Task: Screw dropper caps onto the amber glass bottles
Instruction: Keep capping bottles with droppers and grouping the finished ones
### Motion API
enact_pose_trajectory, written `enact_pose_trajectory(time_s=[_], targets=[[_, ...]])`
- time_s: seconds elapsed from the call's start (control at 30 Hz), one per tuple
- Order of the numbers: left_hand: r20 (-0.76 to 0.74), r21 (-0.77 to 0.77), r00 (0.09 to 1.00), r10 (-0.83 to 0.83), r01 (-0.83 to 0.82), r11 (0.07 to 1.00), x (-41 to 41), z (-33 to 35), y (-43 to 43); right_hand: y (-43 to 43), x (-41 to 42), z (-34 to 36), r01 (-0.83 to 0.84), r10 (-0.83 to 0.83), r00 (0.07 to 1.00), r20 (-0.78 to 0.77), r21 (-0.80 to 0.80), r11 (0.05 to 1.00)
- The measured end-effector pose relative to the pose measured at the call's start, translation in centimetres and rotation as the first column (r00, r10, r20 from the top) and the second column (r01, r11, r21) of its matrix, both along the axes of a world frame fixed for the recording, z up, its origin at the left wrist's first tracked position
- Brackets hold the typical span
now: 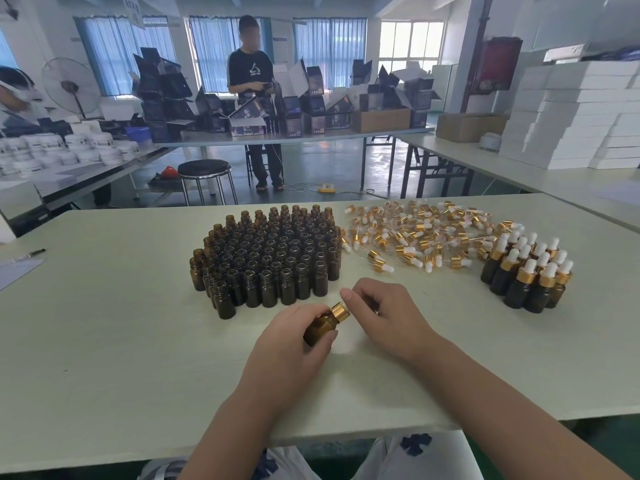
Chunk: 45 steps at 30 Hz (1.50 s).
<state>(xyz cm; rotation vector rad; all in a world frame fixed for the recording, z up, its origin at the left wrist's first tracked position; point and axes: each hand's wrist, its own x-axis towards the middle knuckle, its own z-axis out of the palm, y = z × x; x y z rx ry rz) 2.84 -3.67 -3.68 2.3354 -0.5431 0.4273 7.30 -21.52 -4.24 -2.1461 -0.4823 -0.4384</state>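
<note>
The left hand (pixel 294 336) grips a small amber glass bottle (pixel 320 325), tilted right. The right hand (pixel 375 308) pinches its gold dropper cap (pixel 338 310); twisting should go best with the bottle held steady.

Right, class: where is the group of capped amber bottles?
In the head view, the capped amber bottles stand on the right of the table, beside the loose dropper caps, well right of the uncapped bottles.

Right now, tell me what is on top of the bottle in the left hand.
A gold dropper cap sits on the neck of the bottle, pinched by the right hand. Anything above the gold collar is covered by that hand's fingers.
</note>
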Motion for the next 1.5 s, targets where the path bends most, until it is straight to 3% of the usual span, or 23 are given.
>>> enact_pose_trajectory(time_s=[0.2, 0.33, 0.6, 1.03, 1.5], targets=[[-0.102, -0.066, 0.994, 0.033, -0.040, 0.997, 0.15, -0.15, -0.20, -0.17, -0.04, 0.21, -0.049, 0.049, 0.999, 0.014, 0.000, 0.999], [-0.092, -0.044, 0.996, 0.001, -0.005, 0.999, 0.31, -0.29, -0.15, -0.46, -0.16, 0.53, -0.067, 0.065, 0.997, 0.050, 0.051, 0.996], [-0.066, -0.027, 0.997, -0.029, 0.027, 0.999, 0.13, -0.09, -0.13, -0.32, -0.17, 0.33, -0.094, 0.094, 0.995, 0.021, 0.004, 0.996], [-0.050, -0.010, 0.998, -0.030, 0.030, 1.000, 0.15, -0.23, -0.01, -0.40, 0.32, -0.17, 0.021, -0.023, 0.999, -0.029, -0.084, 0.996], [-0.039, 0.000, 0.999, -0.018, 0.019, 1.000, 0.34, -0.41, 0.08, -0.46, 0.31, -0.02, -0.073, 0.073, 0.997, -0.005, -0.040, 0.997]])
